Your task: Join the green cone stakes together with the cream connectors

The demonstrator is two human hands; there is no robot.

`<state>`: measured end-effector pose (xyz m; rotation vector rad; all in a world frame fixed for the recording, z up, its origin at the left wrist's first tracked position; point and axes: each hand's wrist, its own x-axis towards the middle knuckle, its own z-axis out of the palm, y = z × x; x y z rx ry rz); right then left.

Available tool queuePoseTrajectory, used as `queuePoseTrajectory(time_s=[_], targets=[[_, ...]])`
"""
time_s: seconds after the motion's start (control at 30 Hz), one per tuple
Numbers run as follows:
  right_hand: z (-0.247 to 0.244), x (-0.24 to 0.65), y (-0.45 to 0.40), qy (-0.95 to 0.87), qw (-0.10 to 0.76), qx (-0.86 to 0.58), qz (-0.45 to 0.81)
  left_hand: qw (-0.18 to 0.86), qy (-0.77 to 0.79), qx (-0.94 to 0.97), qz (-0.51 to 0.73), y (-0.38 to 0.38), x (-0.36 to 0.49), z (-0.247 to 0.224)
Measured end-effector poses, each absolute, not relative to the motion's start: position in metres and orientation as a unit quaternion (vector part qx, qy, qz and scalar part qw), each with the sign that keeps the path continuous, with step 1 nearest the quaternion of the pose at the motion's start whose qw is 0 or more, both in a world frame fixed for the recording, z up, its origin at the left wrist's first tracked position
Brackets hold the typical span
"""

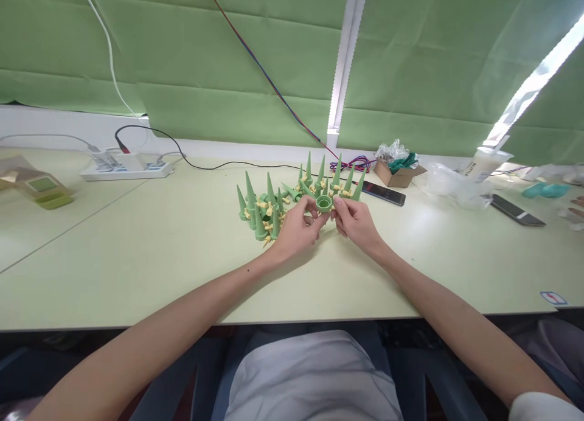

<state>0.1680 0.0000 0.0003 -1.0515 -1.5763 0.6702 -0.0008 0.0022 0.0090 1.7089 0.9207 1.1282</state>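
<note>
Between the fingers of my left hand (298,229) is a green plastic cone (323,204), its round hollow base turned up toward me. My right hand (358,223) is closed in a pinch at the right edge of that base; whatever its fingertips grip is too small to make out. Left of my hands stands a cluster of green cones (250,193) with small yellow pieces (269,210) on and among them. Behind my hands is a second group of similar upright cones (336,176), also with yellow bits. Some cones lie on their sides.
A phone (381,193) lies behind my right hand, near a small cardboard box (398,173). Farther right are a plastic bag (449,184), a cup (486,164) and another phone (515,210). A power strip (128,173) sits at the left. Another person's hand (578,207) shows at the right edge.
</note>
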Motion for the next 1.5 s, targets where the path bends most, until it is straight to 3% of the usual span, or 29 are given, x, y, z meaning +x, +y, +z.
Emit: queuePoseTrajectory(time_s=[0.13, 0.37, 0.73, 0.83, 1.07, 1.5], targets=[[0.0, 0.17, 0.003, -0.644, 0.558, -0.432, 0.297, 0.464, 0.357, 0.669, 0.459, 0.01, -0.001, 0.003], [0.002, 0.172, 0.001, -0.702, 0.505, -0.419, 0.276, 0.664, 0.314, 0.561, 0.382, 0.016, 0.0, 0.004], [0.006, 0.171, -0.003, -0.704, 0.487, -0.393, 0.335, 0.721, 0.263, 0.524, 0.37, 0.012, -0.002, 0.004], [0.007, 0.172, -0.003, -0.705, 0.48, -0.408, 0.327, 0.694, 0.251, 0.562, 0.374, 0.014, -0.004, 0.003], [0.006, 0.174, 0.0, -0.719, 0.463, -0.444, 0.267, 0.521, 0.278, 0.703, 0.396, 0.008, -0.007, 0.007], [0.007, 0.171, 0.0, -0.693, 0.461, -0.462, 0.306, 0.317, 0.322, 0.791, 0.413, 0.001, -0.003, 0.003]])
